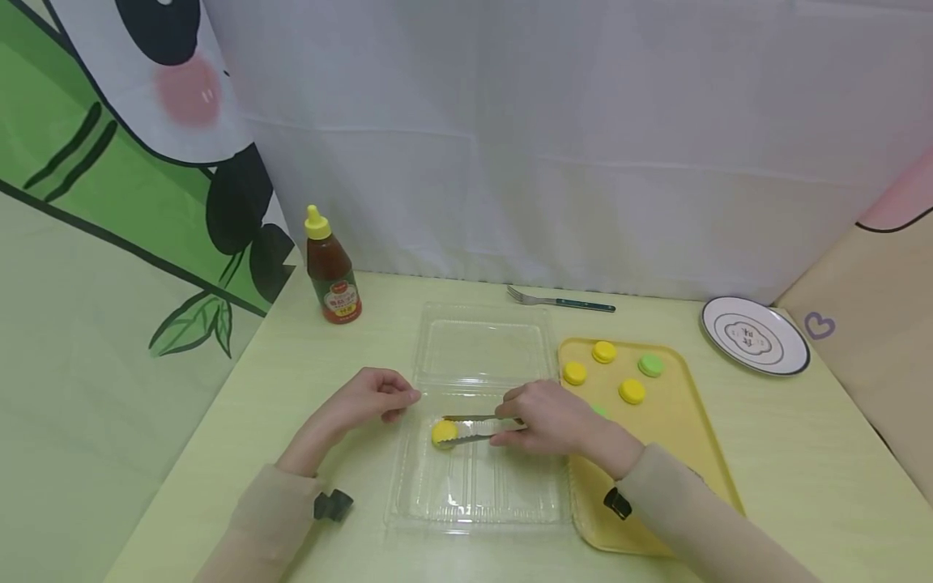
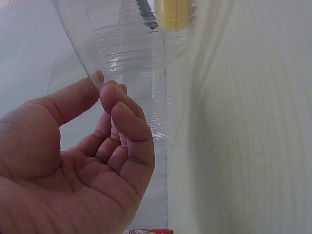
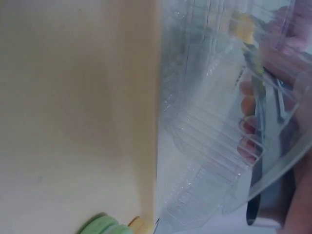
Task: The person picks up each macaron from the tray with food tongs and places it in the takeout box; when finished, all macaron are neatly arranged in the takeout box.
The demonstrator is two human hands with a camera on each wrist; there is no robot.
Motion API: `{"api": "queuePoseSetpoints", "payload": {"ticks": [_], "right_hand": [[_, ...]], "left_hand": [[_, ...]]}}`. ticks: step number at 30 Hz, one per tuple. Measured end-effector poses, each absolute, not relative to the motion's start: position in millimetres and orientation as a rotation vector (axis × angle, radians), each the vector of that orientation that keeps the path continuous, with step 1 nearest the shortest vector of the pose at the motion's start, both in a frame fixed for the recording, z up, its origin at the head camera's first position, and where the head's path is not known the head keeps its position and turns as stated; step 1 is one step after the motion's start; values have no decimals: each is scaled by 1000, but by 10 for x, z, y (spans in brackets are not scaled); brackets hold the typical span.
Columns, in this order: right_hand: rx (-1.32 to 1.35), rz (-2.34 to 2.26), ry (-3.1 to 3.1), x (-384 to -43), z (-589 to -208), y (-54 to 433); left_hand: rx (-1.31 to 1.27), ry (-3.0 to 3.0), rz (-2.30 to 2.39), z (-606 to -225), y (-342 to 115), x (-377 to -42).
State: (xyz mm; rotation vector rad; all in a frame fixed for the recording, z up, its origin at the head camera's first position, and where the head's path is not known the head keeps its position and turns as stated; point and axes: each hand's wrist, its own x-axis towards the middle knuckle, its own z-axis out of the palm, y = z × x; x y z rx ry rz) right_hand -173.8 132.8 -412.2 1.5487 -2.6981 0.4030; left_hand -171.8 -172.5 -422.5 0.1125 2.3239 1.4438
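Observation:
A clear plastic clamshell box [image 1: 477, 494] lies opened out on the table, its lid [image 1: 484, 348] folded back toward the wall. My left hand [image 1: 375, 397] pinches the box's left rim between thumb and fingertips, as the left wrist view shows near the rim [image 2: 87, 53]. Metal tongs [image 1: 474, 438] are held in my right hand [image 1: 547, 417] above the box. Between the tong tips is a yellow macaron [image 1: 441, 435], at the left side of the box; I cannot tell whether it touches the bottom. The right wrist view shows the tongs [image 3: 273, 190] through clear plastic.
Right of the box lies a yellow tray [image 1: 670, 437] with several macarons, yellow [image 1: 632, 391] and green [image 1: 651, 365]. A fork [image 1: 561, 303] lies behind it. A sauce bottle [image 1: 334, 271] stands at the back left, and a white plate [image 1: 756, 335] sits at the back right.

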Motion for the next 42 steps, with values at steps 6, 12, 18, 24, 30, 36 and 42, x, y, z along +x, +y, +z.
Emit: {"api": "queuePoseSetpoints", "payload": {"ticks": [6, 12, 18, 24, 30, 36, 42], "right_hand": [[1517, 404, -2720, -1718, -4113, 1328], [1496, 405, -2733, -1709, -4120, 1329], [1475, 403, -2749, -1700, -4139, 1335], [1445, 390, -2772, -1679, -4123, 1325], [1419, 401, -2783, -1675, -4141, 1325], [1392, 429, -2792, -1665, -4133, 1343], [1391, 471, -2806, -1646, -4078, 1358]], "left_hand": [[104, 2333, 1433, -4228, -1717, -1721], [121, 2325, 1444, -4235, -1718, -1718], [124, 2323, 1446, -4232, -1717, -1720], [111, 2329, 1439, -4236, -1713, -1722], [91, 2335, 1428, -4236, -1712, -1724], [87, 2341, 1420, -4234, -1708, -1721], [92, 2344, 1418, -4230, -1709, -1724]]}}
